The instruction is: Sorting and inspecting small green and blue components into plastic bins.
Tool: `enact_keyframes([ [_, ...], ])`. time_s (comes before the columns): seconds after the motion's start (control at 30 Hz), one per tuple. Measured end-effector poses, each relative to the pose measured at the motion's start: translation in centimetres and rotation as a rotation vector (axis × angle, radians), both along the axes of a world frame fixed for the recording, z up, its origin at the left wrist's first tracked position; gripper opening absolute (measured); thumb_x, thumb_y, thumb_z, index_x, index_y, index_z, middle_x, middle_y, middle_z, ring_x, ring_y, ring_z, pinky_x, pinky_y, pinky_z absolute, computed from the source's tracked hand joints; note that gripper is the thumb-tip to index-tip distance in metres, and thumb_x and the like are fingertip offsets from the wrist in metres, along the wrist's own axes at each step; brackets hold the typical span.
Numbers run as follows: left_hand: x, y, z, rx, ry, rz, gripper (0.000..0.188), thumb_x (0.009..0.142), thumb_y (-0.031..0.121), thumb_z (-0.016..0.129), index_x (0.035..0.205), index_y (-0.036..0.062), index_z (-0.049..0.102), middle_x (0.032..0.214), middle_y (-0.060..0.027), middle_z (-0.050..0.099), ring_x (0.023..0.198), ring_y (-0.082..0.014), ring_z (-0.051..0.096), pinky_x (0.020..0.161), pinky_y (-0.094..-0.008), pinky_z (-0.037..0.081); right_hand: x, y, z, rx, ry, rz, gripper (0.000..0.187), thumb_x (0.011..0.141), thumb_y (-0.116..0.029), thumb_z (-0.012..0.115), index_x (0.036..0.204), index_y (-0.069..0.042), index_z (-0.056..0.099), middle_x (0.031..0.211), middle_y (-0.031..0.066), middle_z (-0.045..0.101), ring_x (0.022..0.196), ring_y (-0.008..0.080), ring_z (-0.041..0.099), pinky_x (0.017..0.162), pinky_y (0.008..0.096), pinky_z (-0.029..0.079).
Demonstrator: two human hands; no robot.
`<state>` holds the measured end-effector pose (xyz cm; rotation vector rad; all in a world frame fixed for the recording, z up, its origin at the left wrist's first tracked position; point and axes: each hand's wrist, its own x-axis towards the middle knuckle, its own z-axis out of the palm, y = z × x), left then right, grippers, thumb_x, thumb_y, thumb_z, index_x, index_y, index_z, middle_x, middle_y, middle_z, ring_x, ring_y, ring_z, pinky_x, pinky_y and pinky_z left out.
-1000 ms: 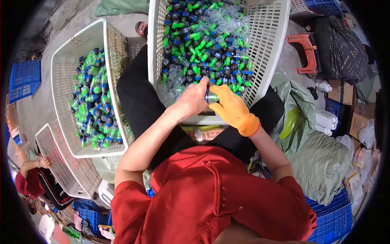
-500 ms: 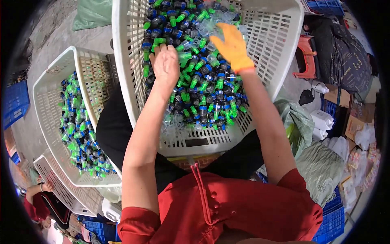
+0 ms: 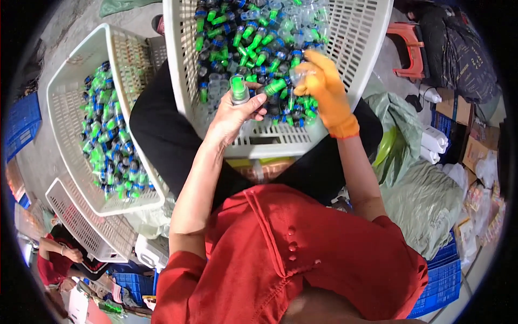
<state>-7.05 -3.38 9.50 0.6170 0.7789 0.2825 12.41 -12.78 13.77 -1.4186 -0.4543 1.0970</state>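
A white slatted plastic basket [image 3: 302,141] between my knees holds a heap of small bottle tops [image 3: 259,46] with green spouts, blue rings and dark bases, mixed with clear plastic caps [image 3: 305,24]. Over its near part, my bare left hand [image 3: 237,110] is closed around a green bottle top [image 3: 238,89] under a clear cover. A second green piece [image 3: 274,88] sticks out by its thumb and fingertips. To the right, my right hand [image 3: 326,92], in an orange glove, has curled fingers around what looks like a clear cap [image 3: 298,77], smeared by motion.
On the left stands another white basket [image 3: 89,202] of similar bottle tops, with a further white basket [image 3: 81,221] nearer. A person [image 3: 56,256] sits at the lower left. On the right are a red stool [image 3: 408,49], a black bag [image 3: 453,70] and grey-green sacking [image 3: 418,205].
Both hands have drawn back from the heap toward me. My left hand now holds green pieces upright, and my gloved fingers have curled in. The view has shifted, so the basket sits higher.
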Motion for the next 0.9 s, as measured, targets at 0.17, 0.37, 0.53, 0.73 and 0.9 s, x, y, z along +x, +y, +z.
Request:
enact_keyframes([
  [0.17,-2.9,-1.7,2.3,-0.015,0.065,-0.107,0.012,0.088,0.010,0.068,0.097,0.0032,0.064,0.079,-0.0074,0.062,0.061,-0.0123,0.057,0.056,-0.0233,0.050,-6.1,-4.3,0.7,0.032,-0.772,0.490,0.042,0.085,-0.011,0.059,0.125,-0.002,0.047,0.110,0.0117,0.058,0.079,0.0205,0.057,0.071,0.0306,0.047],
  [0.37,-3.7,-6.5,4.5,0.531,0.256,-0.097,0.017,0.086,0.009,0.068,0.101,0.0014,0.064,0.079,-0.0062,0.062,0.063,-0.0118,0.055,0.058,-0.0235,0.046,-9.7,-7.4,1.9,-0.198,-0.988,0.519,0.033,0.086,-0.017,0.061,0.114,-0.006,0.049,0.090,0.0113,0.062,0.070,0.0304,0.059,0.065,0.0366,0.048],
  [0.53,-5.0,-7.7,5.5,1.150,0.135,0.026,0.017,0.086,0.007,0.066,0.102,0.0011,0.065,0.081,-0.0051,0.064,0.064,-0.0116,0.054,0.060,-0.0244,0.045,-11.0,-7.2,2.4,-0.233,-0.878,0.480,0.030,0.088,-0.018,0.060,0.114,-0.008,0.049,0.087,0.0098,0.060,0.068,0.0260,0.057,0.063,0.0330,0.047],
  [0.73,-6.7,-5.9,6.7,0.574,0.306,0.102,0.013,0.082,0.003,0.065,0.094,0.0018,0.064,0.080,-0.0072,0.066,0.064,-0.0156,0.057,0.061,-0.0270,0.047,-13.0,-5.5,2.5,-0.135,-0.764,0.449,0.027,0.092,-0.017,0.057,0.117,-0.010,0.048,0.088,0.0075,0.055,0.068,0.0149,0.053,0.061,0.0246,0.043],
  [0.9,-9.8,-5.8,7.5,1.023,0.404,0.194,0.014,0.081,0.004,0.067,0.095,0.0023,0.065,0.082,-0.0071,0.066,0.066,-0.0156,0.058,0.062,-0.0266,0.047,-15.0,-3.4,3.5,-0.241,0.249,0.503,0.036,0.089,-0.026,0.062,0.116,-0.008,0.046,0.080,0.0058,0.058,0.062,0.0129,0.051,0.053,0.0250,0.040],
])
